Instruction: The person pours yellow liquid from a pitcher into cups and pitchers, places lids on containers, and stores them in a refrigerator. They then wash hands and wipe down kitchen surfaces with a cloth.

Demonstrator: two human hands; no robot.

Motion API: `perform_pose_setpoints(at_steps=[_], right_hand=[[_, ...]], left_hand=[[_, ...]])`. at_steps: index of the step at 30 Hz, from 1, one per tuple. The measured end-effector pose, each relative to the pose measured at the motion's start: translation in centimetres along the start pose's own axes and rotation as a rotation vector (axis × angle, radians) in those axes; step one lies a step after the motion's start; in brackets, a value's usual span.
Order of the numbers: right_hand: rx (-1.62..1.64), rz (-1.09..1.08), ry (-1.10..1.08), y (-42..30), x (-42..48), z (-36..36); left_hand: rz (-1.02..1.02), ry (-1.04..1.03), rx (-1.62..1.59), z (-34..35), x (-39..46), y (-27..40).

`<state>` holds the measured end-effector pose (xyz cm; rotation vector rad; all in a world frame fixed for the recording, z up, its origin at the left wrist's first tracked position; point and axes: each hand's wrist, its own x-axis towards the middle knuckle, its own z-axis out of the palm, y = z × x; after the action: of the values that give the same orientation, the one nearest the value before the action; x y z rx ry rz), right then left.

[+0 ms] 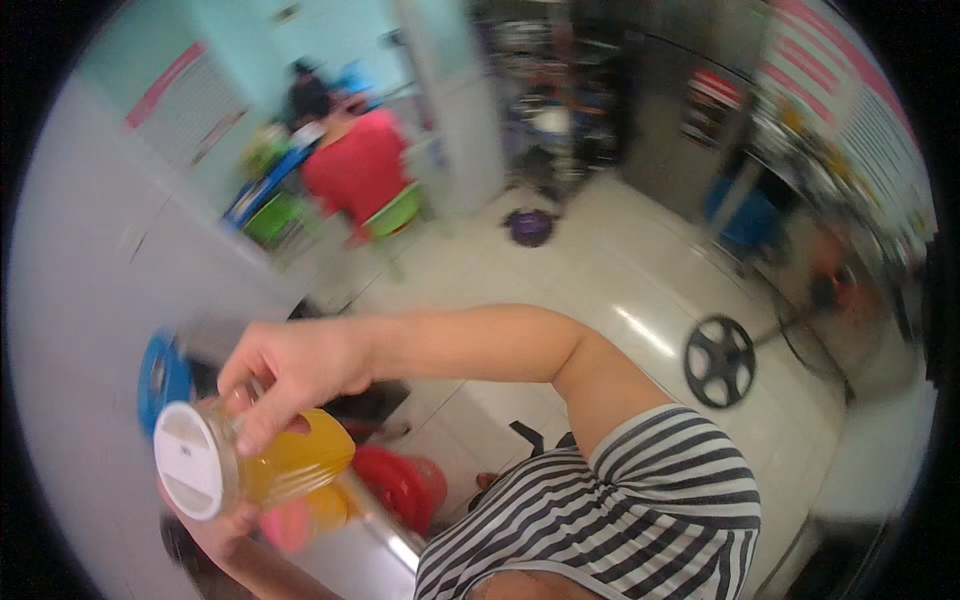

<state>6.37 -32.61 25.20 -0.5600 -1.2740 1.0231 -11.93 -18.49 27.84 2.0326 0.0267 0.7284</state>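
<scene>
My right hand [292, 375] grips a clear plastic pitcher [311, 454] near its white lid [191, 461]. The pitcher is tilted almost onto its side and holds yellow liquid. My left hand [221, 521] is behind and below the lid end, mostly hidden by the pitcher. Whether it touches the pitcher cannot be made out. Just below the pitcher are a pink item [286, 523] and a yellow item [330, 506], both blurred, by a pale surface with a metal edge [390, 536].
A blue object [161, 382] is near the wall, and a red plastic basin [401, 484] sits low beside me. A person in red [356, 165] sits on a green chair at a table. A black wheel-shaped base [720, 361] and a purple item [531, 226] are on the tiled floor.
</scene>
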Motion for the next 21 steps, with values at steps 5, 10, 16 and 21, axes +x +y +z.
perform_pose_setpoints(at_steps=[5,10,16,21], right_hand=[[-0.497,-0.101,0.703,-7.7,-19.5,-3.4],[-0.527,-0.164,1.303,-14.7,-36.2,-6.2],[-0.543,-0.459,1.706,-24.6,-51.4,-11.1],[-0.817,-0.680,1.965,-33.3,-60.8,-16.8]], left_hand=[[0.098,-0.440,-0.426,22.0,7.5,-1.9],[0.014,-0.627,-0.586,42.4,10.7,-0.8],[-0.138,-0.738,-0.583,57.5,15.3,-4.6],[-0.286,-0.634,-0.369,67.1,23.9,-12.6]])
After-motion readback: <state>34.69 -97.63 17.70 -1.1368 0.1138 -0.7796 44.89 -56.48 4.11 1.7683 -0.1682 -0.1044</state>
